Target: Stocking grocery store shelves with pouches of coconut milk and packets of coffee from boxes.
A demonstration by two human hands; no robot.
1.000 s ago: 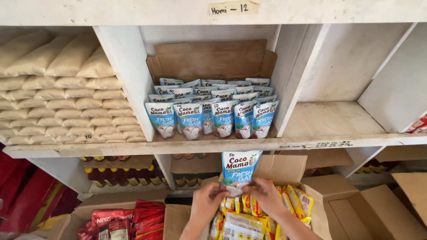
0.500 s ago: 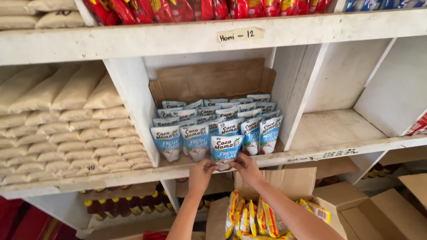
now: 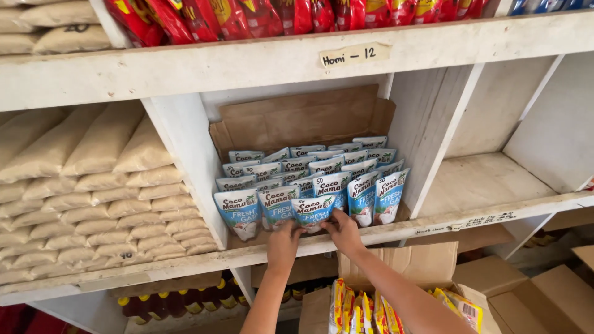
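The person is setting a blue-and-white pouch point(image 3: 314, 212) into the front row of matching pouches point(image 3: 303, 179) standing in the middle compartment of the white wooden shelf point(image 3: 433, 226). This looks like the placing step of stocking: the pouch is already at the shelf's front edge, between a pouch on its left and another on its right, and it is leaning slightly rather than standing square.

The left hand point(image 3: 284, 244) is reaching up from below, its fingers point(image 3: 296, 230) curled around the pouch's lower left corner. The right hand point(image 3: 344, 230) is gripping the lower right corner, thumb in front and the other fingers probably tucked behind, though the pouch is hiding them. Both hands are closed on the pouch, neither spread wide.

The next move seems to call for easing the pouch upright so its base is sitting flat on the board, level with its neighbours, then letting go without tipping the row behind.

Below the shelf, an open cardboard box point(image 3: 427, 263) is holding yellow packets point(image 3: 365, 309). To the left, clear bags of pale grain point(image 3: 93, 185) are lying stacked, and red packets point(image 3: 260, 15) are lining the shelf above.
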